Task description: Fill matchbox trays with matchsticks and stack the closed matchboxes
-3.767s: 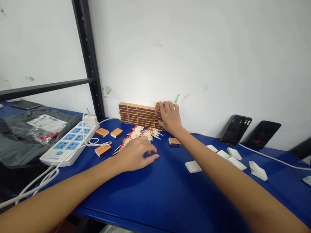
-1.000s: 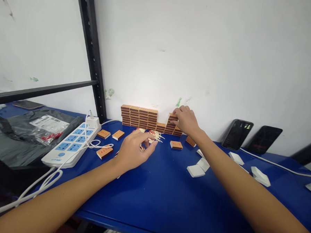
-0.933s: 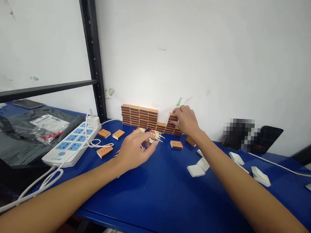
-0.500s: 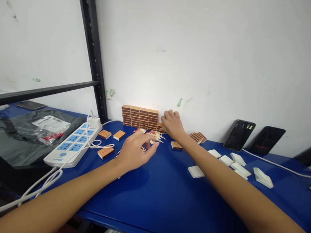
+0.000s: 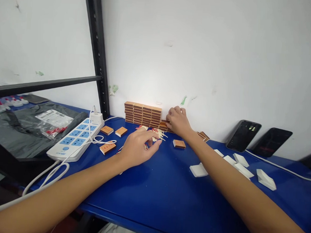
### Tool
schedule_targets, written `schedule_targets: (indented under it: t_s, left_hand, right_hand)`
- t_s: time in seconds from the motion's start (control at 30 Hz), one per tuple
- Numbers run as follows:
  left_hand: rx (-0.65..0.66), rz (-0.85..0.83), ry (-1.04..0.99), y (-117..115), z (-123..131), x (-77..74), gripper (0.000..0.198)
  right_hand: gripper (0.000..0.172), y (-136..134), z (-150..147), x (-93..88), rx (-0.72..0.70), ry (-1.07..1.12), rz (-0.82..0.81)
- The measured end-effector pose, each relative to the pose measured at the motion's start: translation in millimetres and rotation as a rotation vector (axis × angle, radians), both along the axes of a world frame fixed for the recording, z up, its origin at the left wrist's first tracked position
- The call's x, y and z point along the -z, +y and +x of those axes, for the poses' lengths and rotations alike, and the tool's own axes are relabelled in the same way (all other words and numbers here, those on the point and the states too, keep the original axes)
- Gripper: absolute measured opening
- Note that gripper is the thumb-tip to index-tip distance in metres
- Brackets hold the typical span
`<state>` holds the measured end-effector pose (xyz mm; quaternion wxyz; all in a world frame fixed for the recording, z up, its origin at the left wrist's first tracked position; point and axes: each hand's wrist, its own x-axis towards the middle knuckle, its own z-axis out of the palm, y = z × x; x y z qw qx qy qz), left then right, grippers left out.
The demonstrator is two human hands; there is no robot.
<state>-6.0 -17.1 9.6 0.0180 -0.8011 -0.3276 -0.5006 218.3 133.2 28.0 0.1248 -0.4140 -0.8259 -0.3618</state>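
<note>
Stacked matchboxes form a neat block against the wall. Immediately right of it is a lower row of matchboxes. My right hand reaches down onto that row, its fingers curled round a matchbox mostly hidden beneath them. A pile of loose matches with red heads lies in front of the block. My left hand hovers over the near side of the matches, thumb and fingers apart, nothing visible between them. One single matchbox lies below my right wrist.
Several matchboxes lie beside a white power strip with cables. White wedge-shaped pieces are scattered at the right. Two phones lean on the wall. A grey plastic bag lies behind the black rack post.
The view has shifted slightly. My right hand has shifted a little away from the block, showing more of the low row. My left hand stays over the matches.
</note>
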Motion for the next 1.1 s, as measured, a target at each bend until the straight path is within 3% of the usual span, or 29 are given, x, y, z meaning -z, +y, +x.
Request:
schedule_targets:
  t_s: [0.4, 0.57, 0.63, 0.73, 0.83, 0.97, 1.1]
  left_hand:
    - [-0.015, 0.005, 0.013, 2, -1, -0.5, 0.01]
    - [-0.015, -0.006, 0.02, 1, 0, -0.7, 0.01]
    - [-0.011, -0.005, 0.024, 1, 0, -0.4, 0.01]
    - [-0.014, -0.019, 0.036, 1, -1, 0.3, 0.01]
    - [-0.019, -0.045, 0.046, 2, -2, 0.3, 0.009]
    - [-0.016, -0.057, 0.044, 3, -3, 0.1, 0.011]
    - [-0.018, -0.054, 0.051, 3, -2, 0.6, 0.011]
  right_hand:
    - [0.016, -20, 6, -1.5, -0.132, 0.061, -0.043]
    - [0.018, -50, 34, -37.1, -0.235, 0.441, -0.415]
    - [0.029, -59, 57, -55.7, -0.133, 0.568, -0.602]
    - [0.04, -64, 94, -74.5, 0.078, 0.568, -0.833]
    - [0.049, -62, 120, -78.9, 0.087, 0.619, -0.986]
    - [0.057, -58, 130, -74.7, -0.014, 0.643, -1.012]
    - [0.05, -57, 111, -65.0, -0.024, 0.639, -0.911]
